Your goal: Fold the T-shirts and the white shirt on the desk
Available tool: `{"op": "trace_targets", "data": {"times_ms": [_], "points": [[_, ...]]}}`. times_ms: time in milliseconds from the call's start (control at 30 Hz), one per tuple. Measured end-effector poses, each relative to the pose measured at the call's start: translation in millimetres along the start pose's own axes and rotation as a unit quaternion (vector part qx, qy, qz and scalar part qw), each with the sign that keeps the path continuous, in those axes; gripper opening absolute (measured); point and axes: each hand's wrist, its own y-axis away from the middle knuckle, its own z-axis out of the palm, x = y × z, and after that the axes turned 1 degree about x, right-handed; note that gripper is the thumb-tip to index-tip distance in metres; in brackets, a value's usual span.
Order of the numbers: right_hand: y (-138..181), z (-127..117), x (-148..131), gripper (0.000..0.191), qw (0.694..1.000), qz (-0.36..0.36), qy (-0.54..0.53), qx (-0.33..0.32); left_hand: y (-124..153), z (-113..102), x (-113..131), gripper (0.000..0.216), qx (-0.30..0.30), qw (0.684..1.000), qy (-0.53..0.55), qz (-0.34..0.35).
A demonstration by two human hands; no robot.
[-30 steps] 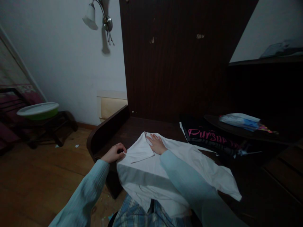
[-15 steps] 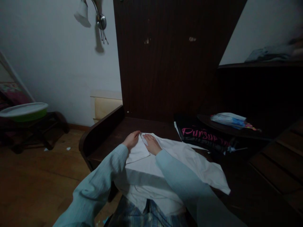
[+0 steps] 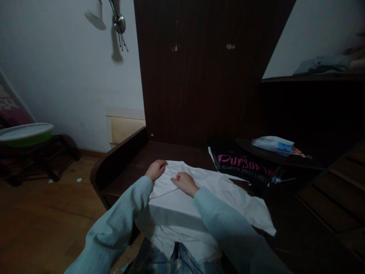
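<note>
**Moment at the dark wooden table (image 3: 134, 163): white garment (image 3: 205, 209) under my two hands**

The white garment lies spread on the dark wooden table in front of me, and its near part hangs over the table edge onto my checked trousers (image 3: 159, 260). One corner is folded over at the far left of the garment.

My left hand (image 3: 156, 169) is at the top of this fold. The fingers are curled closed and they pinch the edge of the cloth there. My right hand (image 3: 185, 182) rests on the garment just beside the fold, close to the left hand but not touching it. Its fingers are bent, and I cannot tell if they grip the cloth or only press on it.

To the right, near the garment, lies a black cloth (image 3: 245, 165) with pink letters. Behind it a plastic packet (image 3: 272, 144) sits on a dark shelf. Far left, well apart, a green basin (image 3: 25, 134) stands on a low stand. A wall lamp (image 3: 95, 13) hangs above.
</note>
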Motion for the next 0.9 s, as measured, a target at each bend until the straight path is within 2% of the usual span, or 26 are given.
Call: {"op": "trace_targets", "data": {"times_ms": [167, 300, 367, 433, 533, 600, 667, 767, 833, 900], "points": [[6, -10, -3, 0.014, 0.997, -0.003, -0.039, -0.072, 1, -3, 4, 0.036, -0.024, 0.999, -0.002, -0.022], [5, -15, 4, 0.016, 0.989, 0.013, -0.097, -0.113, 1, -4, 6, 0.04, -0.048, 0.998, -0.027, -0.023], [7, -18, 7, 0.016, 0.993, 0.018, -0.055, -0.103, 2, -3, 6, 0.041, -0.062, 0.997, -0.048, -0.019], [10, -20, 5, 0.017, 0.998, 0.01, 0.016, -0.056, 4, -2, 5, 0.044, -0.084, 0.994, -0.068, -0.008], [18, -20, -3, 0.019, 0.997, -0.053, 0.052, 0.021, 8, -1, 3, 0.048, -0.139, 0.986, -0.092, -0.005], [23, -15, -10, 0.023, 0.992, -0.114, 0.034, 0.041, 10, -1, 4, 0.051, -0.17, 0.98, -0.105, -0.017], [28, -9, -12, 0.033, 0.986, -0.166, 0.017, 0.027, 11, -1, 4, 0.055, -0.183, 0.976, -0.116, -0.025], [32, -5, -4, 0.047, 0.974, -0.225, -0.004, -0.036, 12, -5, 2, 0.056, -0.189, 0.972, -0.134, -0.031], [34, -11, 8, 0.049, 0.97, -0.236, -0.02, -0.061, 12, -10, -4, 0.057, -0.191, 0.969, -0.148, -0.044], [35, -21, 25, 0.049, 0.972, -0.225, -0.029, -0.054, 13, -17, -13, 0.058, -0.196, 0.965, -0.16, -0.062]]}}
